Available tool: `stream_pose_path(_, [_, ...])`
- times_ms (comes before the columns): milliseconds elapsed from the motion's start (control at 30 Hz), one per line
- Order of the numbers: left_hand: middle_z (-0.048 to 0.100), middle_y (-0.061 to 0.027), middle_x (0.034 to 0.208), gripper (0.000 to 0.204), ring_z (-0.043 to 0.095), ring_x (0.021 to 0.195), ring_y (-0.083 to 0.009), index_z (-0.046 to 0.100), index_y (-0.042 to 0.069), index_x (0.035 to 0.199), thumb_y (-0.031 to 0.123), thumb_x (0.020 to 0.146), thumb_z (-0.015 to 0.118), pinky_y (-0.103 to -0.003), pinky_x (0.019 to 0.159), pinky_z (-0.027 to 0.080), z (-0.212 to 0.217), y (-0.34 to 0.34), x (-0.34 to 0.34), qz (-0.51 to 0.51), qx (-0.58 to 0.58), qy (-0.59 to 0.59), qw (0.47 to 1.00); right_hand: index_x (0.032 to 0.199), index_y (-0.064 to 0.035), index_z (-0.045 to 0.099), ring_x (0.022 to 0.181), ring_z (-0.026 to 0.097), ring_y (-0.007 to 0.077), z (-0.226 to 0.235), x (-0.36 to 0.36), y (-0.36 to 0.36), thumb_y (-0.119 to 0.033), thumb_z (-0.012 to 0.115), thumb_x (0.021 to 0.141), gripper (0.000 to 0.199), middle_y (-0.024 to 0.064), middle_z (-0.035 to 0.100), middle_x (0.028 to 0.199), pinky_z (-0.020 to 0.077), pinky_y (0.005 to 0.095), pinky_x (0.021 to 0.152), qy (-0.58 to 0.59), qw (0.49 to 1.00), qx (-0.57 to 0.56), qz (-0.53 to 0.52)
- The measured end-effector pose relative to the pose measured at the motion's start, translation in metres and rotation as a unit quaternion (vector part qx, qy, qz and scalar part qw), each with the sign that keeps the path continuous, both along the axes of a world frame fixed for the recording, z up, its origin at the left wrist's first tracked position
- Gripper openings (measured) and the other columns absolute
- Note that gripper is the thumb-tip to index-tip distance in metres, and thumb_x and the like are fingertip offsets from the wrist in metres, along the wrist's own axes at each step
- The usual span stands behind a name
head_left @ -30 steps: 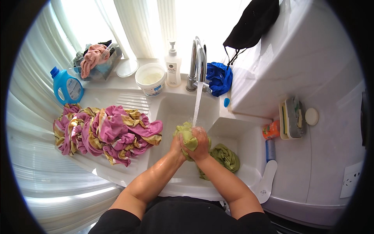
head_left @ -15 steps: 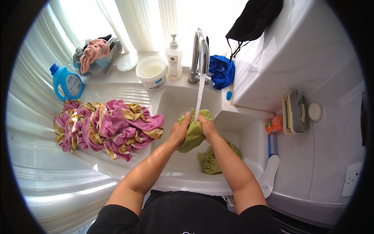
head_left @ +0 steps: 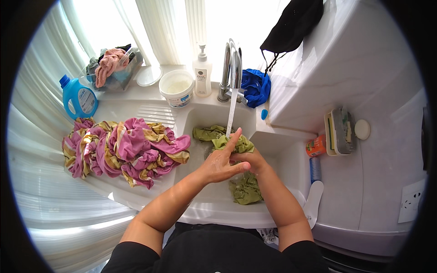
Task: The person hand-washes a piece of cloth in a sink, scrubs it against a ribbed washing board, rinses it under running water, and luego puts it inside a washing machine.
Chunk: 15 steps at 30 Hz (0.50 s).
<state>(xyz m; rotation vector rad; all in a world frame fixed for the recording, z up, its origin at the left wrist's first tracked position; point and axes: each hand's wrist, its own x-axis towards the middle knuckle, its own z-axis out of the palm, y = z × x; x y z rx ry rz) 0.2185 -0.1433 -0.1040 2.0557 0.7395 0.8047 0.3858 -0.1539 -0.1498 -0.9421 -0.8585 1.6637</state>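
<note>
Water runs from the chrome faucet (head_left: pixel 233 63) onto a wet olive-green cloth (head_left: pixel 243 144) in the white sink (head_left: pixel 280 161). My right hand (head_left: pixel 256 160) is at the cloth's near edge, seemingly gripping it; its fingertips are hidden behind my left hand. My left hand (head_left: pixel 221 164) is open, fingers and thumb stretched apart, crossing in front of the right one with nothing in it. Another bunch of green fabric (head_left: pixel 246 190) lies low in the basin under my hands. Whether the green parts are one piece, I cannot tell.
Left of the basin, a twisted pink-and-yellow fabric (head_left: pixel 127 150) covers the drainboard. Behind stand a blue detergent bottle (head_left: pixel 79 98), a clothes bin (head_left: pixel 109 70), a white tub (head_left: pixel 176 88) and a pump bottle (head_left: pixel 202 73). Blue cloth (head_left: pixel 256 86) sits by the faucet; a brush (head_left: pixel 313 204) lies right.
My left hand has let go of the green cloth and spread its fingers. The cloth, bunched between both hands before, has dropped lower and spread into the basin.
</note>
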Motion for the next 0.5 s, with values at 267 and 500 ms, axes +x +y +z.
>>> stream_pose_path(267, [0.015,-0.0225,0.150,0.100,0.024,0.135,-0.0427,0.014,0.010,0.148,0.072,0.078,0.051,-0.057,0.104,0.027,-0.052,0.018,-0.022,0.227,-0.674,-0.097,0.696,0.101,0.0023,0.058,0.098,0.059,0.0260,-0.001,0.017,-0.008,0.001,0.053,0.074,0.027,0.0114,0.061,0.104,0.0472,0.0383,0.090,0.226,0.942,-0.126,-0.213])
stream_pose_path(500, [0.059,-0.0169,0.118,0.034,0.059,0.108,-0.0284,0.056,0.006,0.118,0.028,0.093,0.049,-0.043,0.096,0.047,-0.129,0.055,0.029,-0.097,-0.709,-0.425,0.554,0.110,0.0008,0.057,0.105,0.058,0.0302,0.049,-0.008,-0.028,0.003,0.049,0.070,0.041,0.0130,0.061,0.108,0.0452,0.0451,0.096,0.322,0.942,-0.060,-0.066])
